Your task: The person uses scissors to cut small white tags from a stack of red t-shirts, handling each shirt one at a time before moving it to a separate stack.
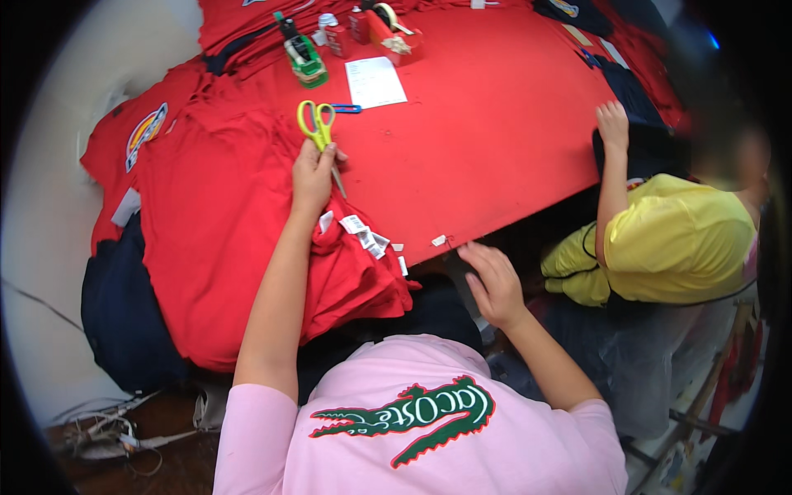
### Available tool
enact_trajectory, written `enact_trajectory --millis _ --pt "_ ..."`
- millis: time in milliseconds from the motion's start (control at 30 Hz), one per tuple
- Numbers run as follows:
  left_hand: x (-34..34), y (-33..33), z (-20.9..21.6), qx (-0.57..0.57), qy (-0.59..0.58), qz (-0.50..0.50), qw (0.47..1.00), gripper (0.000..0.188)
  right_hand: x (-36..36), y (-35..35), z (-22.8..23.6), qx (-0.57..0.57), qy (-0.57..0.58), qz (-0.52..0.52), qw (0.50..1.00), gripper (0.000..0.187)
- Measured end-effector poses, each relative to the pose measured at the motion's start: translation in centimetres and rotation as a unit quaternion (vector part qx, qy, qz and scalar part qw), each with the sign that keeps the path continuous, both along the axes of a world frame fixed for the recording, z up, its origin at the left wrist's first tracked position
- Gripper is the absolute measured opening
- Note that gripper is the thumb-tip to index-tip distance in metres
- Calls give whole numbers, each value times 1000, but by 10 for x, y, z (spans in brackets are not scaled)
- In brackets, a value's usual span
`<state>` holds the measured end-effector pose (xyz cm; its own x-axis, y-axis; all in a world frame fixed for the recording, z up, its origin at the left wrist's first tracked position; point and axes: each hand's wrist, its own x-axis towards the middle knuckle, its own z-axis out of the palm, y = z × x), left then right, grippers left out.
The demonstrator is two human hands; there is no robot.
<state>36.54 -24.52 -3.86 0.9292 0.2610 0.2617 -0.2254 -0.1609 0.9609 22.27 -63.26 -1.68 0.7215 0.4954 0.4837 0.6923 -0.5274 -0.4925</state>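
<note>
My left hand (313, 177) is closed round the middle of a pair of scissors (316, 122). Their yellow-green handles point away from me and the blade tip comes out below my fingers. Under that hand lies a pile of red shirts (223, 198), with several white labels (365, 237) showing at its near right corner. At the table's near edge my right hand (492, 285) has its fingers stretched out and its thumb apart, holding nothing that I can see. Just past its fingertips are a small white label (439, 241) and a bit of dark thread.
On the red table (487, 124) lie a blue cutter (345, 108), a white paper (376, 82), a green tool (304, 62) and a red tape dispenser (394, 37). A person in yellow (681, 239) sits at the right. Dark blue cloth (124, 313) hangs at the left.
</note>
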Motion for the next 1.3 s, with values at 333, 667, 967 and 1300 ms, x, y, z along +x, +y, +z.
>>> enact_trajectory --millis 333,667,967,1300 --pt "5 10 17 -211 17 46 976 22 126 173 -22 -194 -40 20 980 63" --pt "2 20 21 -284 58 49 956 23 -90 -20 -110 -206 235 -184 932 78" --pt "32 -72 32 -235 237 -111 936 35 -129 -49 -110 185 676 -251 667 52" --pt "-21 -95 58 -43 181 -57 981 64 48 72 28 -48 23 101 993 12"
